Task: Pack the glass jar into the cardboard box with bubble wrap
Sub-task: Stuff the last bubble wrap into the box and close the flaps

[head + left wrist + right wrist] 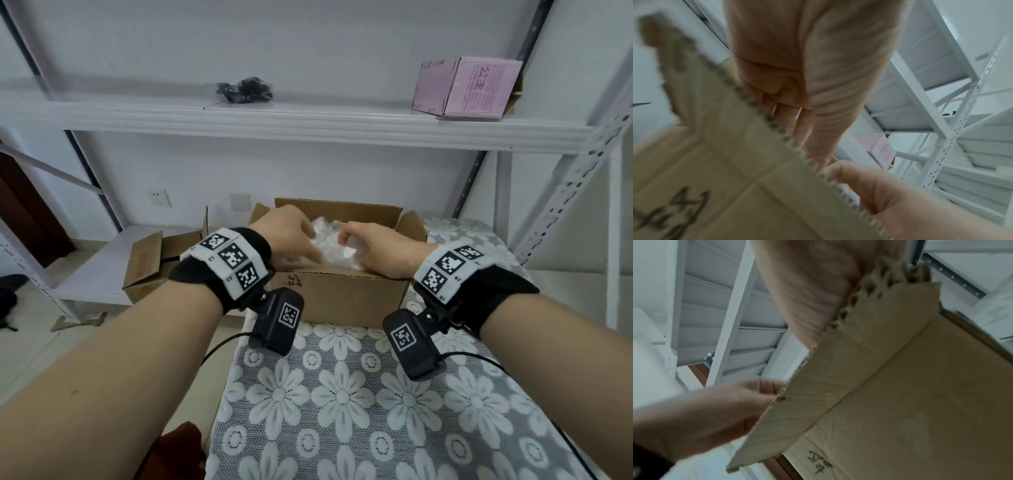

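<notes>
1. White room, white metal shelving [308, 116] against the wall; up on the shelf sit a pink box [467, 87] at the right and a black bundle [245, 90] near the middle.
2. Wall socket [159, 197] low on the wall, a dark wooden panel at the far left edge.
3. Lower shelf on the left carries a second, opened carton [150, 263]; a scrap of cardboard lies on the tiled floor beside the rack.
4. The worktop [342, 404] wears a grey lace cloth with white flowers, running up the middle of the head view.
5. At its far end stands the box [346, 298], flaps up, black handwriting on the near wall.
6. Inside it, a crumpled mass of bubble wrap [334, 248] fills the opening. The jar itself cannot be made out; whether it sits under the wrap is not visible.
7. Left hand [291, 236] is over the left half of the box, fingers stretched down flat onto the wrap, pressing rather than gripping.
8. Right hand [375, 248] is at the right half, fingers bent and pinching a fold of the wrap.
9. Both wrist views are blurred: each shows palm, the corrugated flap edge, and shelving overhead.
10. Both wrists carry black bands with coded tags and a small camera below.
</notes>
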The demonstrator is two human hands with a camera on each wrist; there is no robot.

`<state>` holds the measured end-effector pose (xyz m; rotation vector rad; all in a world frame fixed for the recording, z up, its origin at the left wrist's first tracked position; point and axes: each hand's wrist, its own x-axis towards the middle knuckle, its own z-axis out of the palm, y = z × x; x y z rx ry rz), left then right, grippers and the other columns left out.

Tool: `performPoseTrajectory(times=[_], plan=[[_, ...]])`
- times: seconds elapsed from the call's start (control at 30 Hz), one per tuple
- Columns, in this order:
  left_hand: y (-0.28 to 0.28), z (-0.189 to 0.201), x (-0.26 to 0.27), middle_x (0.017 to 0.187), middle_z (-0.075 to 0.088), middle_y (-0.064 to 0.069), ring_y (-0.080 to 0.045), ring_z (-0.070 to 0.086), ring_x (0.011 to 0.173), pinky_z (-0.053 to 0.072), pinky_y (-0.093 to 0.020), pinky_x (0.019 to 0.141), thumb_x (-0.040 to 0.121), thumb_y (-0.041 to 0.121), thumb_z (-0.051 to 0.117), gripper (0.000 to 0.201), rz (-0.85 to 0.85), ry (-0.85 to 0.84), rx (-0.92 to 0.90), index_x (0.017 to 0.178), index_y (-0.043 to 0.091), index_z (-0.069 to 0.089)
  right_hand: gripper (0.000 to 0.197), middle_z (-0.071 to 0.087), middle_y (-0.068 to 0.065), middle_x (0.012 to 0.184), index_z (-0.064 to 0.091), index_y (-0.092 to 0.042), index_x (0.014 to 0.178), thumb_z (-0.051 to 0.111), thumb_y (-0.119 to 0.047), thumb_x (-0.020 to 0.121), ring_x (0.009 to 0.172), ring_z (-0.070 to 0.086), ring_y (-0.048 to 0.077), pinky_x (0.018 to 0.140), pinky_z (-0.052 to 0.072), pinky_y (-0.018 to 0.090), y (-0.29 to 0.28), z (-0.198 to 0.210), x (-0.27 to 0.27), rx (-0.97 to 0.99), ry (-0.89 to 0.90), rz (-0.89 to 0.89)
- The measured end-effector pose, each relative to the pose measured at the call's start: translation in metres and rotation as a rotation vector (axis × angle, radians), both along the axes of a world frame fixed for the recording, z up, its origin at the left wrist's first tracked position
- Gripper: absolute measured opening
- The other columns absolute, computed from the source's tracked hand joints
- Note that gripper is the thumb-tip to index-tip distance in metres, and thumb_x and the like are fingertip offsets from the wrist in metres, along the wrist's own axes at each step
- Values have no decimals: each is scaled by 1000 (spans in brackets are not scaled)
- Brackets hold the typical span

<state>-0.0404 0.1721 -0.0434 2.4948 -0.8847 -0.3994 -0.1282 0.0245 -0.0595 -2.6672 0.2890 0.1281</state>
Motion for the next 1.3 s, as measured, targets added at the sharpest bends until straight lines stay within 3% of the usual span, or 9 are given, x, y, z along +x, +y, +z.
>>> performPoseTrajectory(times=[0.1,0.2,0.27,0.37,0.57,0.67,0.93,1.17,1.3], plan=[[-7,13,-4,111,65,5,-13,61,108,44,-20,86,80,22,76,39,-15,-85,-178,117,17,66,38,52,8,132,50,-17,121,51,1,87,102,53,21,82,45,31,4,-2,4,-38,-2,18],[-17,3,-9,134,54,-2,-19,53,122,43,-24,91,81,4,72,57,-56,-113,-50,132,21,56,41,52,6,135,51,-15,127,52,-2,88,119,53,25,99,45,36,0,-7,4,-29,-7,47],[-21,-8,-10,146,42,-6,-24,50,125,45,-26,91,82,2,68,65,-85,-129,84,139,28,48,41,43,3,147,52,-16,133,51,-9,93,136,40,22,112,33,33,-5,-6,1,-12,10,85],[-25,-13,-7,150,40,-5,-24,46,131,42,-28,99,85,7,66,69,-116,-144,178,145,30,39,37,28,-4,156,53,-21,135,46,-23,99,146,18,17,119,12,35,-10,4,-7,-33,-37,101],[-27,-6,-13,159,22,-3,-24,34,141,37,-35,108,94,17,56,69,-157,-101,292,151,34,20,37,48,-3,143,65,-27,121,64,-20,85,129,38,18,106,35,36,-6,5,-10,-207,-116,109],[-20,2,-11,160,18,2,-22,28,143,29,-37,112,94,20,57,65,-171,-11,286,149,39,26,30,55,2,133,71,-26,110,67,-19,82,123,48,22,103,41,39,-9,-3,-1,-205,-113,72],[-16,7,-13,157,29,1,-17,30,142,22,-31,114,101,24,45,46,-216,35,319,146,31,39,15,58,6,119,74,-21,90,71,-12,78,111,56,25,97,46,40,-16,-19,12,-219,-109,57],[-20,5,-18,150,42,1,-17,40,135,26,-28,110,100,34,44,42,-230,4,364,141,28,46,11,53,7,117,69,-9,95,64,-13,86,108,48,26,91,44,37,-8,-19,9,-303,-121,117],[-18,4,-22,150,43,-1,-17,42,134,28,-27,109,101,27,42,40,-201,-17,351,141,24,48,16,53,6,121,73,-8,97,62,-15,88,110,50,26,94,44,37,-4,-14,6,-328,-98,139]])
